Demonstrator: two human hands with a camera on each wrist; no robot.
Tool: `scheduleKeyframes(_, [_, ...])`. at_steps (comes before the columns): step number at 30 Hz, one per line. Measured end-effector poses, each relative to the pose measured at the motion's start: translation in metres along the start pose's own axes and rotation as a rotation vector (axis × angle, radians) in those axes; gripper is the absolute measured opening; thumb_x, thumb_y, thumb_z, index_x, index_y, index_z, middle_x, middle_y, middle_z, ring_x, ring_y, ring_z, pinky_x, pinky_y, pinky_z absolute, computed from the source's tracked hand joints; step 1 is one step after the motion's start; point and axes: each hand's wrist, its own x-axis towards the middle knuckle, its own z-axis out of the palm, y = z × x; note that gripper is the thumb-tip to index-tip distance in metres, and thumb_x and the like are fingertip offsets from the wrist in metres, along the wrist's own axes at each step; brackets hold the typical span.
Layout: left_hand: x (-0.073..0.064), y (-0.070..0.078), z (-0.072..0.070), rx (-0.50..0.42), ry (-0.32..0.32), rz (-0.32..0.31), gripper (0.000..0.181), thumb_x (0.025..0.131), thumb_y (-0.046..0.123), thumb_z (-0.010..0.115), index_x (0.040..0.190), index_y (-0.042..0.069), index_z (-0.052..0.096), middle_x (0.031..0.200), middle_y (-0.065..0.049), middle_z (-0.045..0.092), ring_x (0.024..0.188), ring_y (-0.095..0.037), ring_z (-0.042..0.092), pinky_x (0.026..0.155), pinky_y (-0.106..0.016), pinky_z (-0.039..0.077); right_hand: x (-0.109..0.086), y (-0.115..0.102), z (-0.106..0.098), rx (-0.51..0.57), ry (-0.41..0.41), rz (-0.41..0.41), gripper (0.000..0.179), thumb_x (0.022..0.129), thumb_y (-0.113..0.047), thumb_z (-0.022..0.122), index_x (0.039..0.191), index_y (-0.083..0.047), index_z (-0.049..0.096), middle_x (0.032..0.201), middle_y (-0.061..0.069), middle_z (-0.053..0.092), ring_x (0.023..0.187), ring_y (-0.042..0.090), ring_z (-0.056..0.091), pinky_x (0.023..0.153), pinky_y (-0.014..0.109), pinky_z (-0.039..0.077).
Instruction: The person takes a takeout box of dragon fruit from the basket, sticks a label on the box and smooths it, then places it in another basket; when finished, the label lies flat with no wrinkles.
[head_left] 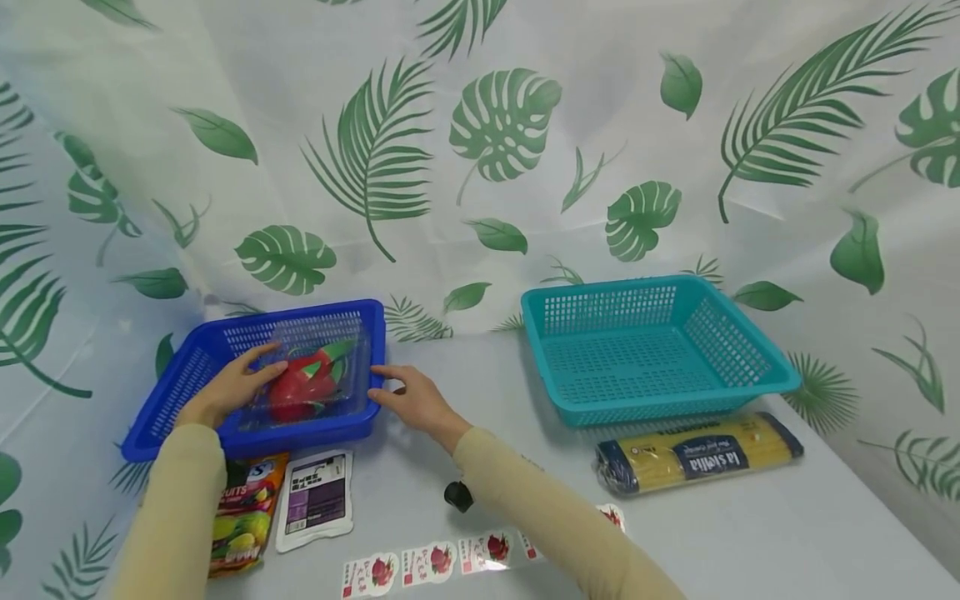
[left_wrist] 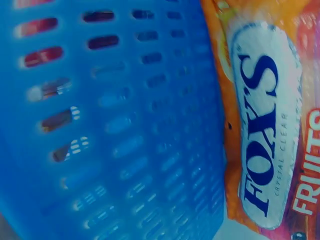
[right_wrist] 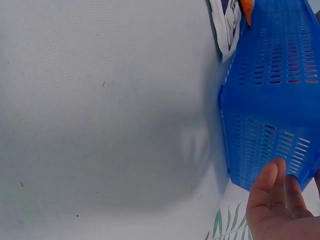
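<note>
A clear plastic package [head_left: 352, 379] with a red and green fruit print lies in the blue basket [head_left: 300, 433]. My left hand [head_left: 236, 383] reaches over the basket's left part, its thumb and forefinger extended at the package's left side. At the opposite end, my right hand [head_left: 420, 404] has its fingertips right at the basket's rim, with thumb and forefinger apart. The right wrist view shows the right hand's loosely bent fingers [right_wrist: 295, 197] beside the basket's slotted end wall. The left hand is out of sight in the left wrist view, which shows the basket's side.
A Fox's Fruits candy bag [head_left: 243, 525] and a white pouch with a purple label [head_left: 317, 500] lie before the blue basket. A teal basket [head_left: 607, 412] stands right, behind a spaghetti pack [head_left: 705, 454]. Pomegranate stickers [head_left: 427, 564] and a small black object [head_left: 458, 497] lie in front.
</note>
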Motion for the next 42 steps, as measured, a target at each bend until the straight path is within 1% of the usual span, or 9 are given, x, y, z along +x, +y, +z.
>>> scheduleKeyframes(4, [-0.003,0.001,0.000,-0.038,0.012,0.030,0.074,0.100,0.055,0.041,0.158,0.017,0.014,0.128,-0.028,0.044,0.093,-0.032,0.050,0.080,-0.045,0.046,0.003,0.001,0.000,-0.008,-0.011,-0.020,0.047,0.096,-0.035,0.063,0.140,-0.022,0.055,0.143,0.005,0.049,0.111,0.023,0.060,0.089,0.034,0.051])
scheduleKeyframes(7, [-0.006,-0.001,-0.001,-0.090,0.006,0.046,0.072,0.102,0.053,0.040,0.159,0.019,0.011,0.137,-0.031,0.039,0.110,-0.043,0.049,0.089,-0.057,0.045,0.004,0.002,-0.001,-0.014,-0.016,-0.029,0.047,0.096,-0.035,0.064,0.140,-0.022,0.056,0.143,0.005,0.050,0.110,0.022,0.061,0.088,0.033,0.051])
scheduleKeyframes(9, [-0.008,-0.003,-0.002,-0.105,-0.008,0.042,0.074,0.101,0.054,0.042,0.159,0.021,0.008,0.145,-0.033,0.031,0.124,-0.049,0.040,0.096,-0.066,0.038,0.003,0.001,-0.002,-0.015,-0.018,-0.033,0.046,0.096,-0.035,0.064,0.140,-0.023,0.056,0.143,0.004,0.050,0.111,0.022,0.061,0.088,0.033,0.051])
scheduleKeyframes(11, [-0.008,-0.004,-0.002,-0.104,-0.028,0.034,0.077,0.100,0.055,0.044,0.159,0.023,0.006,0.150,-0.033,0.026,0.129,-0.051,0.035,0.099,-0.070,0.033,0.003,0.000,-0.003,-0.012,-0.024,-0.035,0.046,0.096,-0.036,0.063,0.140,-0.024,0.055,0.144,0.003,0.050,0.111,0.022,0.060,0.088,0.033,0.051])
scheduleKeyframes(18, [-0.010,-0.007,-0.010,-0.056,-0.086,0.013,0.084,0.097,0.056,0.050,0.158,0.028,-0.002,0.147,-0.036,0.028,0.125,-0.056,0.038,0.092,-0.064,0.044,0.006,-0.003,-0.002,0.003,-0.036,-0.061,0.046,0.097,-0.035,0.062,0.141,-0.022,0.054,0.144,0.000,0.050,0.112,0.021,0.061,0.089,0.031,0.050])
scheduleKeyframes(25, [-0.008,-0.002,-0.019,-0.016,-0.107,0.013,0.080,0.098,0.053,0.051,0.158,0.021,0.011,0.129,-0.030,0.040,0.102,-0.039,0.049,0.077,-0.048,0.054,0.007,-0.006,0.002,0.002,-0.020,-0.030,0.046,0.096,-0.036,0.063,0.140,-0.025,0.055,0.144,0.000,0.050,0.111,0.020,0.061,0.088,0.033,0.051])
scheduleKeyframes(30, [-0.007,0.000,-0.017,-0.042,-0.054,0.037,0.072,0.099,0.049,0.052,0.154,0.012,0.025,0.098,-0.018,0.047,0.073,-0.026,0.050,0.061,-0.038,0.051,0.007,-0.006,0.001,-0.005,-0.015,-0.032,0.046,0.096,-0.036,0.063,0.140,-0.025,0.055,0.143,0.001,0.051,0.110,0.021,0.061,0.089,0.032,0.051])
scheduleKeyframes(33, [-0.006,0.000,-0.014,-0.058,-0.027,0.055,0.068,0.099,0.047,0.052,0.151,0.009,0.030,0.088,-0.015,0.047,0.061,-0.023,0.050,0.056,-0.037,0.049,0.008,-0.003,0.002,-0.008,-0.014,-0.037,0.047,0.096,-0.036,0.063,0.140,-0.024,0.055,0.143,0.000,0.051,0.109,0.020,0.061,0.089,0.031,0.051])
scheduleKeyframes(42, [-0.003,-0.002,-0.008,-0.074,-0.002,0.076,0.066,0.100,0.046,0.052,0.150,0.007,0.032,0.088,-0.014,0.047,0.061,-0.022,0.049,0.056,-0.038,0.049,0.006,0.004,0.003,0.016,-0.012,-0.025,0.046,0.096,-0.035,0.064,0.140,-0.024,0.056,0.141,-0.001,0.053,0.108,0.019,0.061,0.088,0.032,0.051])
